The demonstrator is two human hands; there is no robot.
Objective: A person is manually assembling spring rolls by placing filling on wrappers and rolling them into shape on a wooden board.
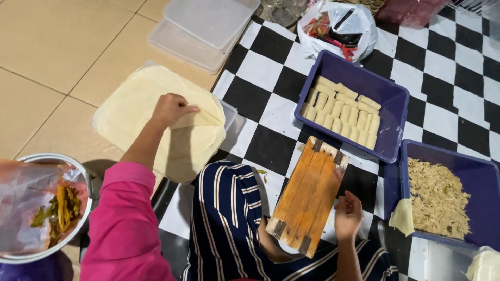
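Observation:
My left hand reaches out in a pink sleeve and pinches the top sheet of a stack of thin pale round wrappers, lifting a fold of it. My right hand rests, fingers loosely curled and holding nothing, at the right edge of a wooden board propped on my lap. Beyond the board sits a purple tray with rows of pale rolled pieces. To the right, a second purple tray holds shredded filling.
Stacked clear plastic lids lie at the top. A white plastic bag with red items sits on the black-and-white checkered mat. A metal bowl lined with plastic holds scraps at the left.

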